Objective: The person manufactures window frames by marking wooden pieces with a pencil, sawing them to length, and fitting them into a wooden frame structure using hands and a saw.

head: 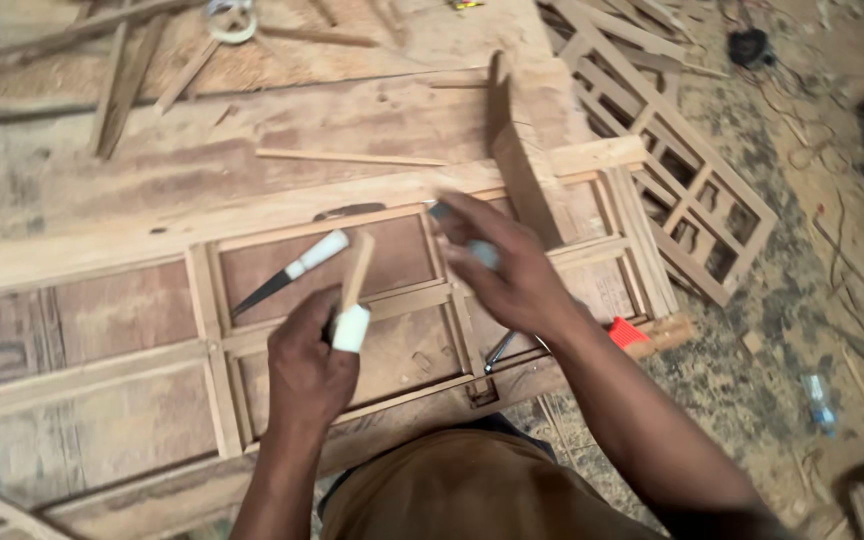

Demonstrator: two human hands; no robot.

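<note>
- Your left hand grips a short wooden strip upright, its white-wrapped finger pressed against it, above the lattice frame.
- Your right hand closes on a small pale object, unidentifiable.
- Keep the strip square to the frame; the white-handled knife lies inside it.

Obscured and cut-off items — head view

The right hand is motion-blurred and covers most of a pale object — kind cannot be told. The wooden frame runs off the left edge; the second frame is cut at the top.
</note>
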